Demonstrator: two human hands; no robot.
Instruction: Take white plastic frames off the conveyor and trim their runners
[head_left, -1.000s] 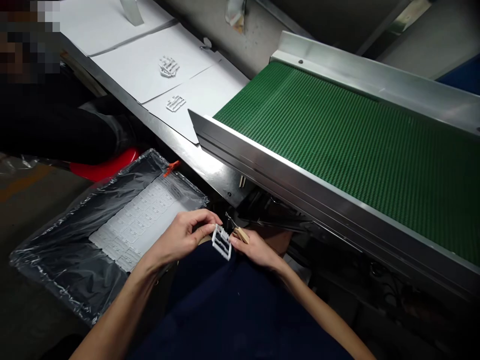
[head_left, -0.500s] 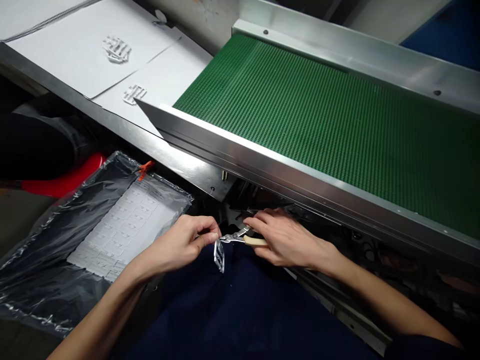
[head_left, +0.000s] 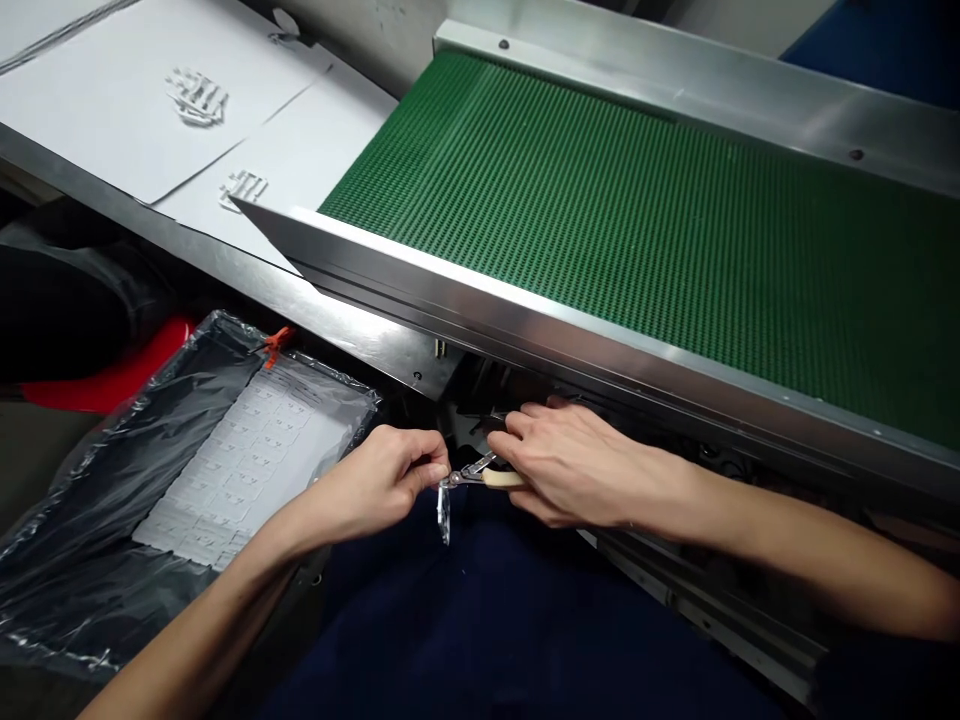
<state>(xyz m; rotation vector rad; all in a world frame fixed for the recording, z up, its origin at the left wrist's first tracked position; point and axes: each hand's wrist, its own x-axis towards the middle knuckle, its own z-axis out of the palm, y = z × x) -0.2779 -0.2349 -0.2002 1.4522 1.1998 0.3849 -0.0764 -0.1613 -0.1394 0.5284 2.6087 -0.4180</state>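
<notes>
pinching the white frame (head_left: 444, 518) at its top with left fingers (head_left: 432, 446), above dark clothing (head_left: 465, 620), presumably steadying it against the pliers' (head_left: 495, 478) tips, right fingers (head_left: 504, 443) clasping the handles

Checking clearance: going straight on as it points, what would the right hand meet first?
Beyond the pliers in the right hand, likely the left hand, pinching the white part; depth there is unclear.

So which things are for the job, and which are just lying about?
For the job:
white frame in the left hand
pliers in the right hand
probably the similar pieces on the sheets

Seemingly just about:
green belt
red seat
orange thing
</notes>
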